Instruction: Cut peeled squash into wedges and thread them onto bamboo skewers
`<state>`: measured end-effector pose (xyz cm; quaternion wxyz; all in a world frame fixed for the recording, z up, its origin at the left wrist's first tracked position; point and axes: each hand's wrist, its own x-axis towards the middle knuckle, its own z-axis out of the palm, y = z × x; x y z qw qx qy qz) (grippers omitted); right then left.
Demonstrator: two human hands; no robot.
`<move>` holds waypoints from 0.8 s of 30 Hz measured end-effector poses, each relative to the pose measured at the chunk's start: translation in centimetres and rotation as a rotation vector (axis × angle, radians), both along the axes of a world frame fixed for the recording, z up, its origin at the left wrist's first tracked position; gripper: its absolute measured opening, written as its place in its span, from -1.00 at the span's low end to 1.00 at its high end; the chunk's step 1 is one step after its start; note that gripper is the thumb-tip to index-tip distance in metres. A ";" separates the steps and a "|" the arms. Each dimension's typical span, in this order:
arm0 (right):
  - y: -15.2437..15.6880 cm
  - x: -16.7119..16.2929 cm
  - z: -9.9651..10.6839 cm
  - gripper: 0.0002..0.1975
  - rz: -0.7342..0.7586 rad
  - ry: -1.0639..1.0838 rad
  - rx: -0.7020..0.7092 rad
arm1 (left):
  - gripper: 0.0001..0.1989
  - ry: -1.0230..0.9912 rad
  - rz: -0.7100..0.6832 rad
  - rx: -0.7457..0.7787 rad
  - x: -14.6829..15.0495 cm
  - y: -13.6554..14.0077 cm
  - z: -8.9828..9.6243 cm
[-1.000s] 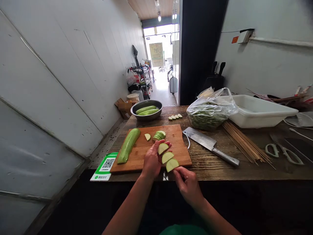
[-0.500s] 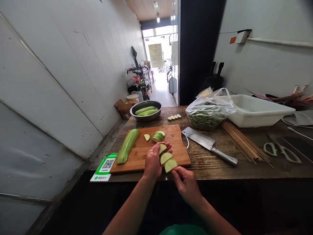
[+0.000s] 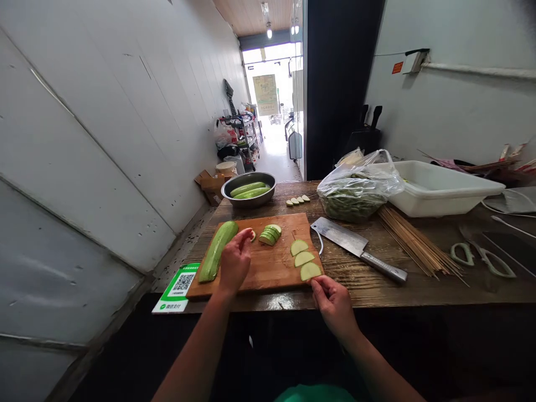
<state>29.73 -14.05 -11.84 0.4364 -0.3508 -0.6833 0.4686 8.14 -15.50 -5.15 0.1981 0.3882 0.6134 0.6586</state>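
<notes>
Left hand [image 3: 235, 262] is over the left-middle of the brown wooden cutting board [image 3: 268, 273]. Fingers point away from the body, at the lone pale half-round slice with green rind [image 3: 253, 236], and partly cover it. Can't tell if they're pinching the slice or just beside it.

Right hand [image 3: 334, 306] is at the board's near right corner, thumb and forefinger pressed together on the near end of a row of three pale green-rimmed half-round slices [image 3: 304, 258]. Exactly what's between the fingertips is too small to make out.

Key geometry: lone slice lies at the far side of the left fingers, a touch right. Left hand is much nearer to it; right hand is well apart. Row's long axis runs away from the right fingers, leaning slightly left, over the board's right side. Fanned stack of green-edged half-round slices [image 3: 270, 235] sits between lone slice and row, nearer the slice.

Long light-green squash piece [image 3: 218, 251] lies just left of the left hand, long axis running away, far end tipped right. Steel cleaver [image 3: 343, 235] is on the dark wooden desk [image 3: 360, 291], right of the board, handle toward the near right.
</notes>
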 end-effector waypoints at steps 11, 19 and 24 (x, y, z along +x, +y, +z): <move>0.3 -0.2 -0.1 -0.73 0.001 -0.037 0.052 | -0.62 1.068 -0.320 -0.699 -8.8 5.2 -0.2; 0.5 -0.1 -0.2 -0.72 0.043 -0.051 0.054 | -0.78 0.760 -0.214 -0.483 -7.3 2.3 0.7; 0.1 0.1 -0.1 -0.72 0.103 -0.044 0.078 | -0.70 -0.154 -0.363 -0.282 -2.3 0.4 -0.5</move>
